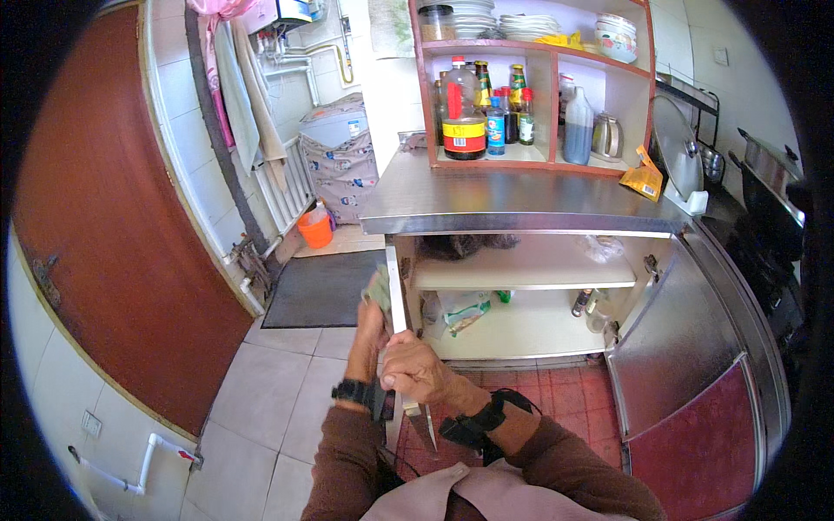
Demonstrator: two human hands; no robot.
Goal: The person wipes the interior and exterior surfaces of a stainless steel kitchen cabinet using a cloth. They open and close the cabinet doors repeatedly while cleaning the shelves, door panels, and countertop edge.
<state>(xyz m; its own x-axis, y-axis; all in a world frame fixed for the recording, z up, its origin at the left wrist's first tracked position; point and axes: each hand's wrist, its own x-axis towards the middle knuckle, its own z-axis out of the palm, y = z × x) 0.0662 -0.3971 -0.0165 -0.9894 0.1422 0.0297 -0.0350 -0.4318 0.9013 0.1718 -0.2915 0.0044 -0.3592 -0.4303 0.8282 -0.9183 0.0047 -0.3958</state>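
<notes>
My right hand (417, 368) is closed over the edge of the left cabinet door (395, 293), which stands swung out and is seen nearly edge-on. On the door's outer side, my left hand (373, 319) presses a pale green cloth (380, 286) against it; the fingers are partly hidden and blurred. Behind the door, the low cabinet shows an upper shelf (521, 270) with dark and clear plastic bags. On its lower shelf (528, 332) lie a green-and-white bag (464, 309) and, at the right, several small bottles or jars (596, 309).
The right cabinet door (684, 338) also stands open. Above is a steel countertop (521, 195) with a red-edged rack (554, 104) of bottles and dishes. A pot (772, 156) stands at the right. A dark mat (326, 290) and an orange bucket (315, 228) are on the floor at left.
</notes>
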